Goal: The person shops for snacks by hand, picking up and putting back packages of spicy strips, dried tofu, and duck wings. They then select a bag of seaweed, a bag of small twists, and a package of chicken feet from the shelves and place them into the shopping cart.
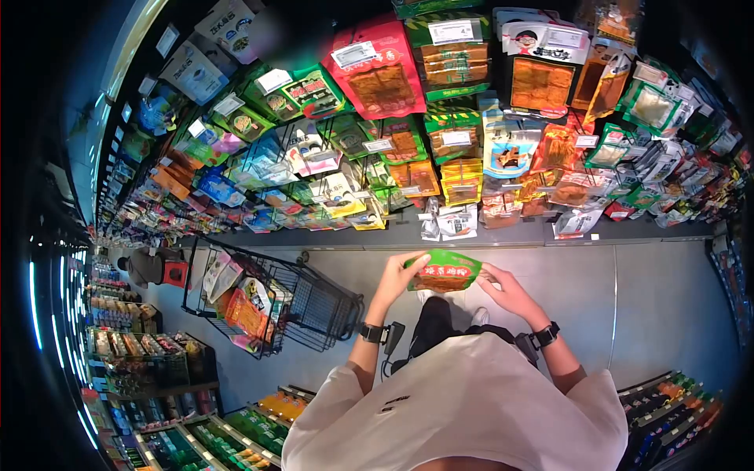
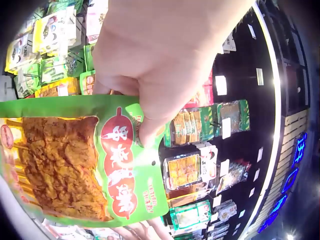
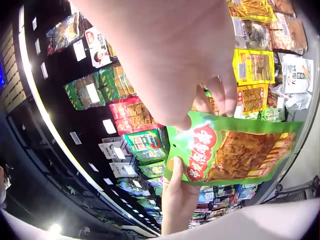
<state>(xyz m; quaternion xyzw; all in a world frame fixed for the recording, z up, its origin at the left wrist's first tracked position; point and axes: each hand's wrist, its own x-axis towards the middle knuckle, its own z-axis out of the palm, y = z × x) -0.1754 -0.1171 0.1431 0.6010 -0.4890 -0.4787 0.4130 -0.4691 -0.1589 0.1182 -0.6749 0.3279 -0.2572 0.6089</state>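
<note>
Beyond the grip stands a snack display rack (image 1: 338, 239) hung with rows of sealed packets, and to the grip's left is a black wire shopping cart (image 1: 318, 302) holding several bagged foods, among them an orange-red pack (image 1: 245, 314). Between the hands, front panel facing the wearer, is the green snack packet (image 1: 444, 272), its window showing browned skewered pieces; the left hand (image 1: 397, 276) pinches one end between thumb and fingers, and the right hand (image 1: 509, 290) appears to pinch the opposite edge. The step in hand seems to be looking the packet over, and the next move probably calls for one hand releasing while the other carries it
</note>
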